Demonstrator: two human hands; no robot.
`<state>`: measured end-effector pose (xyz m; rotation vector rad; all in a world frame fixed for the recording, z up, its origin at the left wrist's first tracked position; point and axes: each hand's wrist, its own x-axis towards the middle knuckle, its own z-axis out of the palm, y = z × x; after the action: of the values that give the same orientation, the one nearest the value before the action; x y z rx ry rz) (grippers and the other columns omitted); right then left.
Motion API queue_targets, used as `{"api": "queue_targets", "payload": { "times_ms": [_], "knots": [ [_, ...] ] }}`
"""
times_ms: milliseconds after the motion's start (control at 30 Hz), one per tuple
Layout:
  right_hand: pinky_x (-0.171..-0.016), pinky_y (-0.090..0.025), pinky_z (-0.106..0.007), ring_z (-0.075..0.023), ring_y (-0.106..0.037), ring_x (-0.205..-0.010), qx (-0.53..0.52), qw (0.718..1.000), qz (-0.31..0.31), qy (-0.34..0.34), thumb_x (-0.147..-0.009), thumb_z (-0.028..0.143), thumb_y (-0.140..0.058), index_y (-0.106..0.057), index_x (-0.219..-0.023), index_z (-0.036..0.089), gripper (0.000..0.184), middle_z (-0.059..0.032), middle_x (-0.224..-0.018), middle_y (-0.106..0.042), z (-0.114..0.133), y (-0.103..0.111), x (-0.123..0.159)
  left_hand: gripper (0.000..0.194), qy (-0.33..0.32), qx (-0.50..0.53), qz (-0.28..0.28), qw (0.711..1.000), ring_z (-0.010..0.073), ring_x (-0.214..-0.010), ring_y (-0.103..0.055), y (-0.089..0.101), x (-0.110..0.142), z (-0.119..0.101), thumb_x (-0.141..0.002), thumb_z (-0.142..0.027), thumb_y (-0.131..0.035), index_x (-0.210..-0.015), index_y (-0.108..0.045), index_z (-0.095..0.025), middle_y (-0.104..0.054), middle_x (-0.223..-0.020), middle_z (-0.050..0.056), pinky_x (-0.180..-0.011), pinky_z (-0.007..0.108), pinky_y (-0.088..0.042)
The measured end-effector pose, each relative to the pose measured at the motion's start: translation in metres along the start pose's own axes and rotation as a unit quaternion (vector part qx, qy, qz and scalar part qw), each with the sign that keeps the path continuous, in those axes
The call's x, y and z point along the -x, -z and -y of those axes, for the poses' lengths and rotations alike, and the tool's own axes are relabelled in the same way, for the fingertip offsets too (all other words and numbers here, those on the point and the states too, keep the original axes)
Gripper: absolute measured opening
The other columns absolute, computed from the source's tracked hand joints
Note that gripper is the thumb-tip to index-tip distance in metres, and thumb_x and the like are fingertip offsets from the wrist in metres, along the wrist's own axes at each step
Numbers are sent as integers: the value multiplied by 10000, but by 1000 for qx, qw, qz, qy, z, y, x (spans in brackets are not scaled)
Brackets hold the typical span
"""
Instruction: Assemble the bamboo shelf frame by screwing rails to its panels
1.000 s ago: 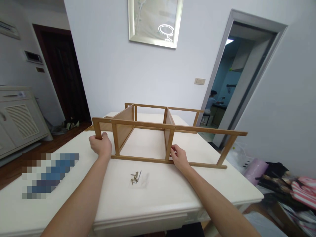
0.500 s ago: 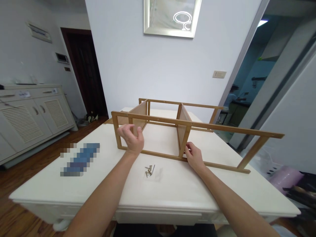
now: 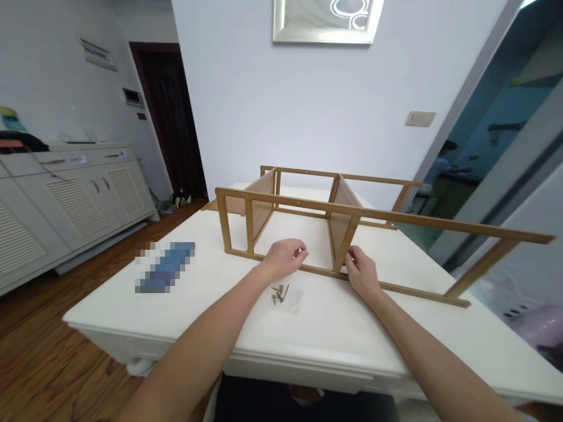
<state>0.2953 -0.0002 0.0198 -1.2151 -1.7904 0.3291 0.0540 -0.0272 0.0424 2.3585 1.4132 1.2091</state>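
Observation:
A wooden shelf rack [image 3: 303,203] lies on its side on the white table [image 3: 211,305], with two panels set across between its side frames. At the rack's near side, my right hand [image 3: 362,272] is closed by the foot of the middle crosspiece, its fingertips partly hidden behind the wood. My left hand [image 3: 285,259] hovers in front of the lower rail between the two panels. Its fingers are curled to the thumb, and whatever they may hold does not show. Just below that hand lie several screws [image 3: 278,295] and a small clear plastic bag [image 3: 292,301].
A pixelated blue item [image 3: 169,266] lies on the table's left part. The wall [image 3: 308,105] rises behind the table. A white cabinet [image 3: 88,193] stands at the left, and a person [image 3: 440,167] is in the room beyond the doorway at the right.
My left hand has moved right from the rack's left end, and its raised, spread fingers have curled in. My right hand stays at the middle crosspiece. The whole view has shifted slightly.

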Motion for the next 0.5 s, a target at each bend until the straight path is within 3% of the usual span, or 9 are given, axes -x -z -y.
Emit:
{"api": "queue_targets", "payload": {
  "times_ms": [67,133,233,300,400,500],
  "knots": [
    [-621,-494,-308,-185,-627,-672,7,1000,-17,9,-891,411,-424,-578,-904,190,270,-63,-796,-681,2,2,0,206,88,72,82,990,127,-604,-536,16,-4,8,-820,-322,-569,-784,-686,-157,-629,-649,8,-605,255,-426],
    [-600,-479,-292,-180,-610,-704,15,998,-66,18,-904,410,-432,-572,-917,189,262,-64,-816,-662,4,5,2,233,138,138,191,962,114,-554,-506,31,-7,13,-785,-357,-602,-758,-691,-143,-605,-606,-1,-540,238,-393],
    [-545,-426,-264,-150,-541,-656,43,982,-173,61,-916,381,-469,-537,-865,198,202,-34,-768,-585,12,11,9,229,147,174,325,918,110,-566,-519,48,-8,17,-712,-347,-669,-787,-723,-137,-632,-627,5,-547,229,-395],
    [-551,-403,-265,-132,-489,-615,67,967,-199,142,-917,313,-499,-518,-839,201,137,-14,-727,-535,20,11,18,230,152,164,388,894,116,-589,-542,53,-7,18,-663,-321,-701,-807,-736,-144,-656,-653,10,-555,223,-398],
    [-582,-392,-275,-135,-482,-624,86,942,-119,302,-906,206,-518,-520,-862,200,44,-14,-702,-529,33,2,30,226,170,113,453,868,122,-579,-546,53,-5,18,-591,-269,-722,-790,-738,-163,-659,-635,1,-520,217,-370],
    [-567,-355,-274,-140,-478,-634,118,912,-21,393,-910,176,-502,-533,-852,196,68,-22,-697,-533,43,-11,39,208,179,70,474,859,125,-562,-537,47,-4,20,-542,-267,-737,-728,-723,-174,-653,-613,-6,-494,219,-352]
  ]
}}
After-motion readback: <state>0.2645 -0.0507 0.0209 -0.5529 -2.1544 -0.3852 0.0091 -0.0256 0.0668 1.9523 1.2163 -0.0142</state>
